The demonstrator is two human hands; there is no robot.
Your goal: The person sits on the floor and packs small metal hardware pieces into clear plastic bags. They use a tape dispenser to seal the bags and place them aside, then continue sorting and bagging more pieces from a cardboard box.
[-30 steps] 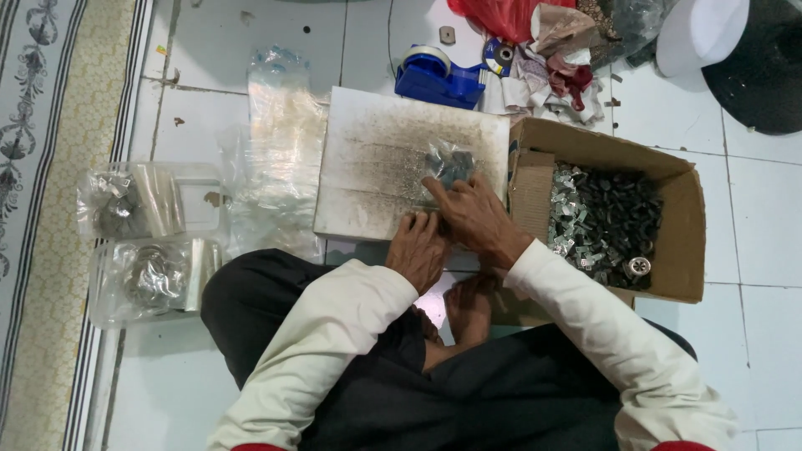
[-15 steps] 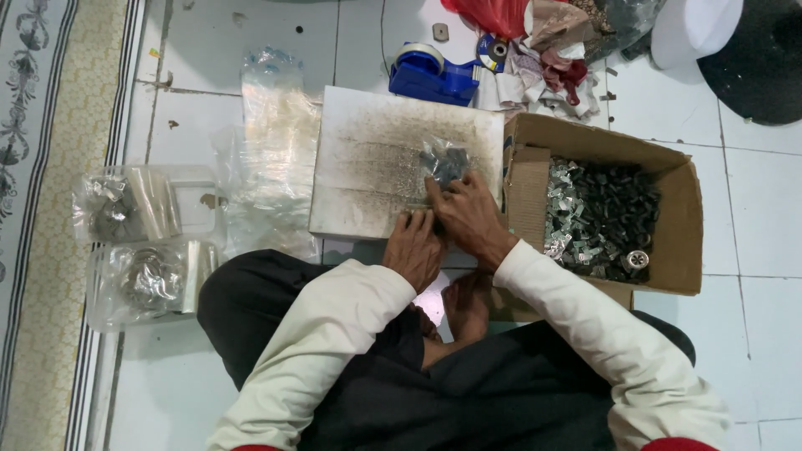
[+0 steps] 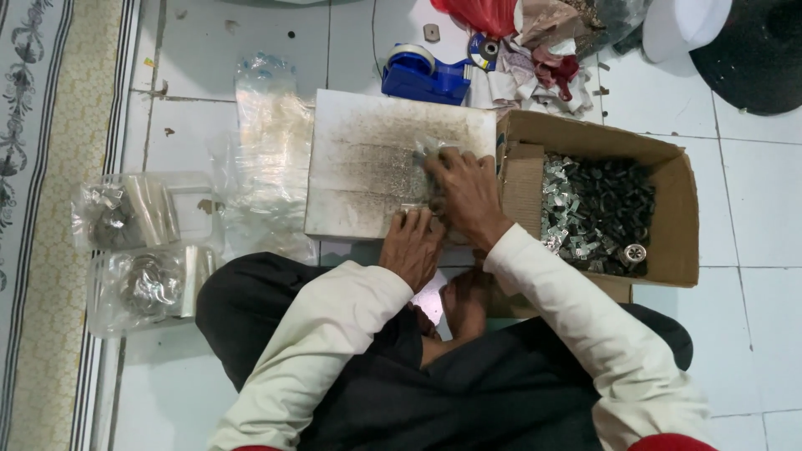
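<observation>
**Both hands on a little bag of metal bits, sitting on the floor**

Person's sitting cross-legged on white floor tiles [image 3: 752, 334], working on a stained white board [image 3: 368, 167] that lies flat in front of them. The bag [image 3: 428, 154] is a small clear plastic one with shiny metal parts inside, sitting at the board's right edge, right next to the box [image 3: 677, 209]. It's crumpled and half covered, so I can't really tell its long axis or which way it points.

Right hand [image 3: 468, 196] lies over the bag, fingers curled down around it. Left hand [image 3: 412, 246] is at the board's near edge, fingertips pressed down beside the right one; can't tell if it's actually pinching anything.

The box is open cardboard, full of dark and silvery hardware. Blue tape dispenser [image 3: 418, 79] past the board, loose plastic sheeting [image 3: 271, 142] to its left, and two filled packets [image 3: 138, 250] further left near a patterned rug [image 3: 42, 209].
</observation>
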